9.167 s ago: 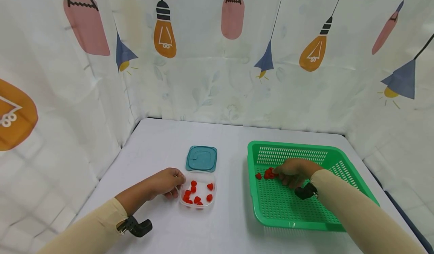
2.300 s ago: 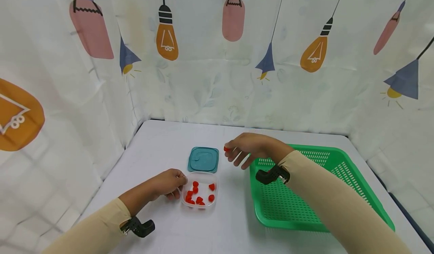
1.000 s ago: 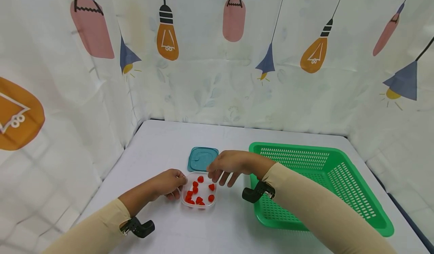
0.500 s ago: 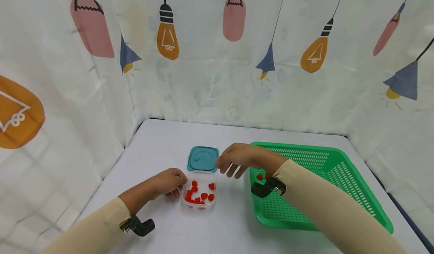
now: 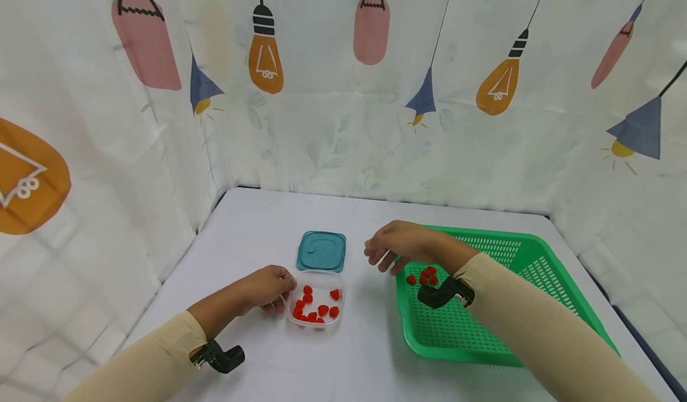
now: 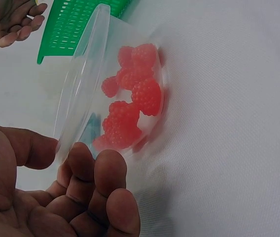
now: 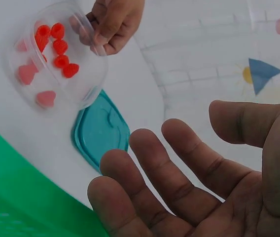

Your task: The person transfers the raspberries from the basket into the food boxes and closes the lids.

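Observation:
My left hand (image 5: 270,287) pinches the rim of a clear plastic container (image 5: 322,281) between thumb and fingers at its left side. Several red raspberries (image 6: 146,96) lie on the container's floor. My right hand (image 5: 399,247) hangs over the left edge of the green basket (image 5: 461,348), fingers loosely spread with nothing in them, as the right wrist view shows. More raspberries (image 5: 424,280) sit in a small group at the basket's left side, partly under the right wrist in the head view.
A teal lid (image 5: 321,251) lies flat on the white table (image 5: 257,217) just behind the container. The perforated basket takes up the table's right side. A patterned curtain (image 5: 322,121) hangs behind and along both sides.
My right hand brought a raspberry from the basket and released it into the container. It has since moved back right to the basket's edge. The left hand keeps its hold on the rim.

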### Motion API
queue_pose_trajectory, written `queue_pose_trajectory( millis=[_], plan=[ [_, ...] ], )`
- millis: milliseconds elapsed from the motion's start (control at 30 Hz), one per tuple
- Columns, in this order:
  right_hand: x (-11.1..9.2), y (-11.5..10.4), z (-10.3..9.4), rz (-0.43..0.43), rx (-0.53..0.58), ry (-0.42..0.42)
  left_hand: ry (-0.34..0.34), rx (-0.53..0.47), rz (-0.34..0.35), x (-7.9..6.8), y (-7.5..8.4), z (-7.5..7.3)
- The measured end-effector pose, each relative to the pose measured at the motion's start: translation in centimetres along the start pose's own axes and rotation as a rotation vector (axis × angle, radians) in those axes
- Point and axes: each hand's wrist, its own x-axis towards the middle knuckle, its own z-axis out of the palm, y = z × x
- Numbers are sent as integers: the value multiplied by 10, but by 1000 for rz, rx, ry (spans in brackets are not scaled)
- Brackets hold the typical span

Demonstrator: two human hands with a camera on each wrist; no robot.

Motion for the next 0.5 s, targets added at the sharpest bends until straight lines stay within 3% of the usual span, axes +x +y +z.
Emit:
queue_pose_trajectory(
  millis=[500],
  plan=[
    [-17,24,-29,9,18,24,-5,5,-5,0,1,-1]
  ],
)
